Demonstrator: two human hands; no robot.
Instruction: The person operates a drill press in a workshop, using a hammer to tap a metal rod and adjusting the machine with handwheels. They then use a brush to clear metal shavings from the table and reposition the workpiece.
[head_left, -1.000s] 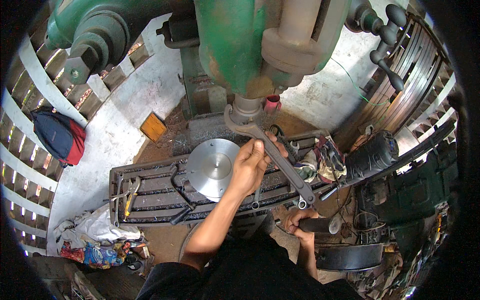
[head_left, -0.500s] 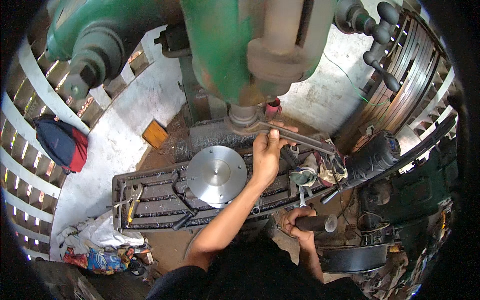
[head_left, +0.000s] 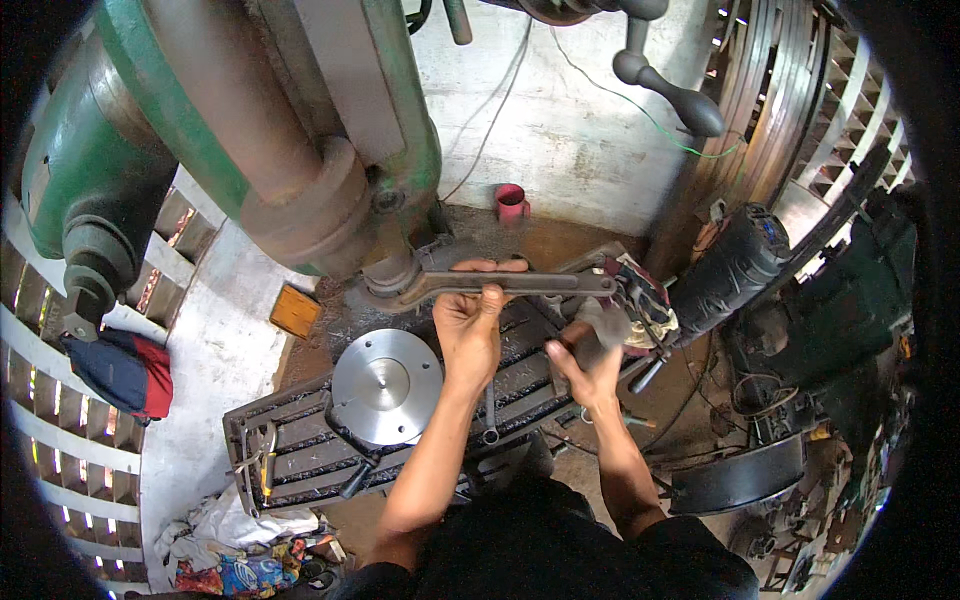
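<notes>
My left hand (head_left: 468,330) is closed around a long flat spanner (head_left: 550,284), thumb on its near side. The spanner's head sits round the lower end of the drill spindle (head_left: 390,270) of a green machine. My right hand (head_left: 590,375) is raised just below the spanner's free end. It grips a dark metal cylinder (head_left: 602,325), smeared by motion, so whether it touches the spanner I cannot tell. A round metal disc (head_left: 385,385) with small holes and a centre mark lies on the slotted machine table (head_left: 315,425), left of my left forearm.
Pliers with a yellow handle (head_left: 268,470) and a crank handle (head_left: 355,475) lie on the table's left part. Rags (head_left: 645,300) are heaped at its right end. A black motor-like cylinder (head_left: 735,255) stands beyond. A red mug (head_left: 511,203) is at the back.
My right hand has risen with the metal cylinder from below the table edge to the spanner's free end. The spanner appears more level. My view has swung rightward.
</notes>
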